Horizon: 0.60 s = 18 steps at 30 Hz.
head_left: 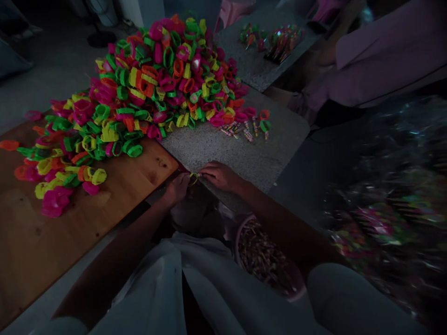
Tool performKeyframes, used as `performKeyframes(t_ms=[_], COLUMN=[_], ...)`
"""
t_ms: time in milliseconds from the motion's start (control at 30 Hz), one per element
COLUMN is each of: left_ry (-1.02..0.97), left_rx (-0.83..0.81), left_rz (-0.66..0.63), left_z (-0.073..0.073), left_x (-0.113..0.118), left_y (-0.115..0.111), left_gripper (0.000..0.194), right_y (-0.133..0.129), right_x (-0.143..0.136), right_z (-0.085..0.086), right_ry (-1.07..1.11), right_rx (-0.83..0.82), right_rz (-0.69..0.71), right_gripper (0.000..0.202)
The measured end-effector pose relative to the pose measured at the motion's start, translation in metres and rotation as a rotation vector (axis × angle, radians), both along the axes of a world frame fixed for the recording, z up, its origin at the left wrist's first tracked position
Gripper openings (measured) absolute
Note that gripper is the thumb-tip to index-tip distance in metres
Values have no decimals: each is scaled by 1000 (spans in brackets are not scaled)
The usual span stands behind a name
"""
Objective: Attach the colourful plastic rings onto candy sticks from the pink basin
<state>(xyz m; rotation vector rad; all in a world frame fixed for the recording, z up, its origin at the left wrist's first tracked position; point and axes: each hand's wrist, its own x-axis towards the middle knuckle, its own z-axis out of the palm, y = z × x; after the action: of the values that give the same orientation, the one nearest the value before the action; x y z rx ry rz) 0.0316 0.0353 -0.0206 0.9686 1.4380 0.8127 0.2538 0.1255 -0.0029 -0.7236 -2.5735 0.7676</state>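
Note:
At the table's near edge, my left hand [178, 187] is closed on a yellow plastic toy watch [193, 178], whose looped band shows between my hands. Just to its right, my right hand [220, 176] pinches a small pale piece that looks like a wrapped candy roll [200, 175], its end at the yellow band. Beyond my hands rises a large heap of toy watches [164, 79] in pink, green, yellow and orange. Several striped candy rolls [247, 132] lie loose on the grey speckled tabletop [216, 146].
A pink basin [239, 237] full of wrapped candy rolls stands by my right leg. The wooden table [87, 223] is at left. Clear plastic bags [387, 218] of bright items fill the right. Another person's sleeve [391, 60] is at upper right, near packed bundles [284, 42].

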Motion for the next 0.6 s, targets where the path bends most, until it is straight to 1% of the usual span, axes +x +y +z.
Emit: performKeyframes(t_ms=[233,433,500,600], left_ry=[28,59,63,62], left_rx=[26,46,52,40], left_rz=[-17,-45,-51,-47], left_z=[5,-1,-4,-3], left_x=[1,-1,-2,-2], left_y=[0,-1,0,0], left_gripper=[35,36,33,32], right_y=[-5,-17,-21,-22], right_x=[-6,-10,-13,-18], right_z=[2,12,17,23], right_ry=[-77,-316,-364,-390], right_rx=[74,256,281,267], right_rz=[7,1,-1,-20], right_gripper=[36,30,26,21])
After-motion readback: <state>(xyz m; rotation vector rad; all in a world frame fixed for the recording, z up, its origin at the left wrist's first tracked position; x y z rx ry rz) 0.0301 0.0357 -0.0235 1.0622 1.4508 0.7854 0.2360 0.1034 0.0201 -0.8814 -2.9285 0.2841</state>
